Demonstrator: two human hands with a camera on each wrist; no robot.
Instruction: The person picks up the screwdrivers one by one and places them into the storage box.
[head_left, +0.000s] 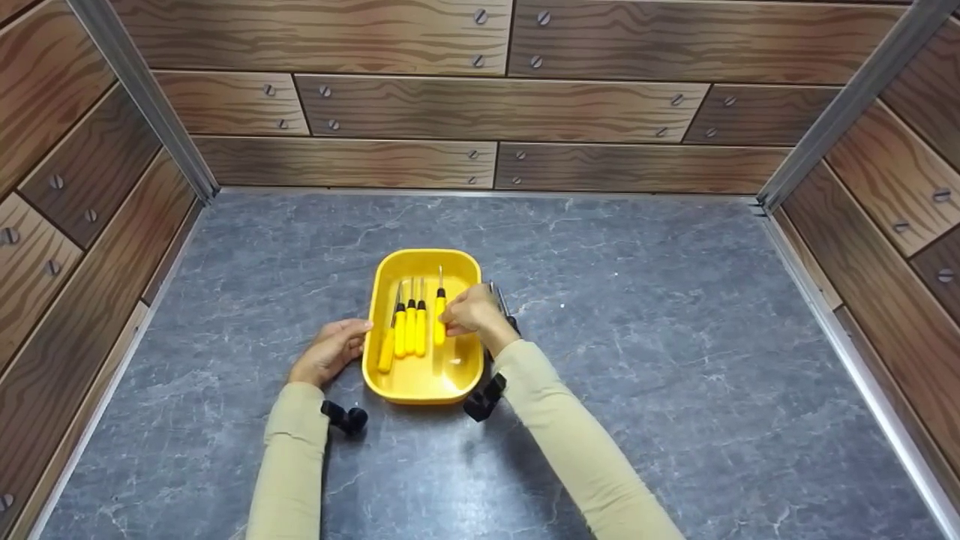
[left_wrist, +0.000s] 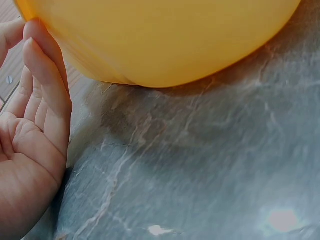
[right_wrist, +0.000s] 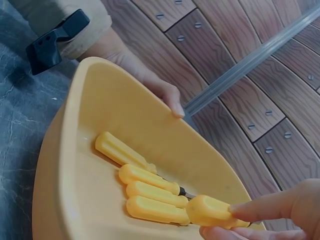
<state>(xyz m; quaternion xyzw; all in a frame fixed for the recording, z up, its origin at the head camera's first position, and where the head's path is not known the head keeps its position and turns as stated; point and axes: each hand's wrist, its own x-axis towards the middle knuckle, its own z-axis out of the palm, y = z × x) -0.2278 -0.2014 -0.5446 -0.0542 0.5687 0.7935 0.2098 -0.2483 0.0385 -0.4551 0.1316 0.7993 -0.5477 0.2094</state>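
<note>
Being pinched between the fingertips of the right hand (head_left: 474, 309), a slim yellow-handled metal screwdriver (head_left: 440, 319) is held inside the yellow, rounded oblong plastic tray (head_left: 420, 384), of which the left rim is gripped by the left hand (head_left: 330, 351). Beside it, four other yellow-handled screwdrivers (head_left: 410, 331) lie. Placing or picking out seems to be in hand; next, a steady tray and careful release or lift would be required.

Tray (head_left: 409, 381) looks like smooth glossy plastic, same with the screwdrivers' handles (head_left: 411, 330), plus shiny metal shafts (head_left: 441, 277), polished marble-look counter (head_left: 675, 337) and matt cloth sleeves (head_left: 292, 465).
</note>
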